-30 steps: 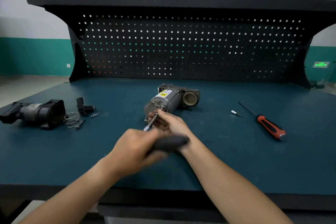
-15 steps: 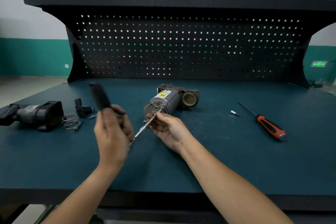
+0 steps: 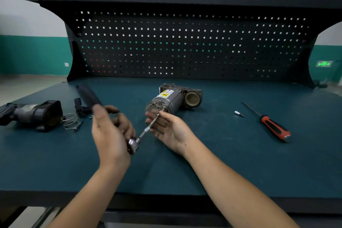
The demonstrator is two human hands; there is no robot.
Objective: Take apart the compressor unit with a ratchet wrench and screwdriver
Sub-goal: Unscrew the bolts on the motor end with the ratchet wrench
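The grey compressor unit [image 3: 173,98] with a yellow label lies mid-bench, its round port facing right. My left hand [image 3: 111,131] grips the black handle of the ratchet wrench [image 3: 133,145], the handle pointing up and to the left. The wrench's thin extension bar [image 3: 150,125] runs up to a bolt on the compressor's near end face. My right hand [image 3: 170,131] holds that bar in its fingers, just in front of the compressor. A red-and-black screwdriver [image 3: 272,126] lies to the right.
A removed black housing part [image 3: 31,114] lies at the far left, with a wire spring clip [image 3: 71,120], a small black piece [image 3: 79,106] and loose screws beside it. A small silver bit [image 3: 238,114] sits left of the screwdriver. A perforated back panel [image 3: 185,46] closes the bench's rear.
My left hand has swung the ratchet handle from a low position pointing right up and over to the left. My right hand has stayed on the extension bar.
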